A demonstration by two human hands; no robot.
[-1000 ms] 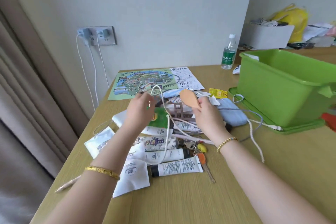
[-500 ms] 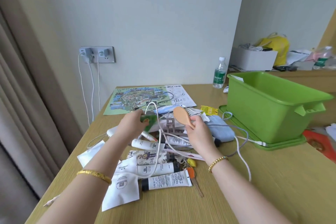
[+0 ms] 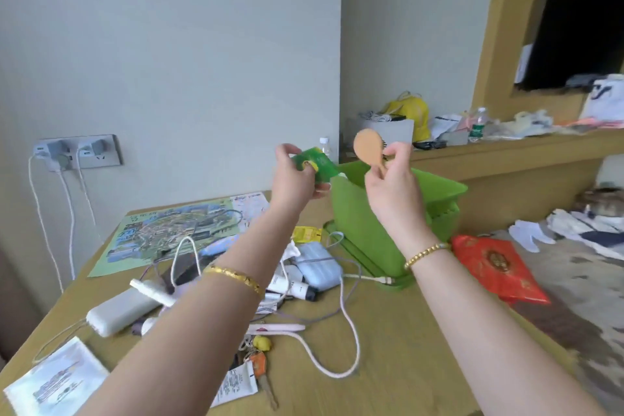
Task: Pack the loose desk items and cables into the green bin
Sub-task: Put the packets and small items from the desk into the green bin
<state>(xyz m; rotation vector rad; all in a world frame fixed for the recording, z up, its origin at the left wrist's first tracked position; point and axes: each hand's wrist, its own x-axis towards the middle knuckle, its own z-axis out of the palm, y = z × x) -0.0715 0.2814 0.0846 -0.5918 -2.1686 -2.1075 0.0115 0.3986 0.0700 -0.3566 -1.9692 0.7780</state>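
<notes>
**Above the bin, 2 items ready to drop**

Over the green bin (image 3: 368, 213), at the surface's (image 3: 422, 331) far right edge, the right hand (image 3: 388, 189) pinches a small wooden brush (image 3: 368, 146) by its handle; the left hand (image 3: 293, 179) has its grip closed round a green packet (image 3: 314, 162). Both are raised near the rim, likely for release inside. Behind them, a white cable (image 3: 347, 324), power bank (image 3: 118, 312), keys (image 3: 260, 365) and tubes lie unpacked.

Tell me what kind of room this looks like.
Probably a hotel room, though a bedroom is possible. A built-in wooden desk runs along the wall under a wall socket, a dark screen sits in a wooden recess, and a bed with rumpled bedding lies to the right.
</notes>
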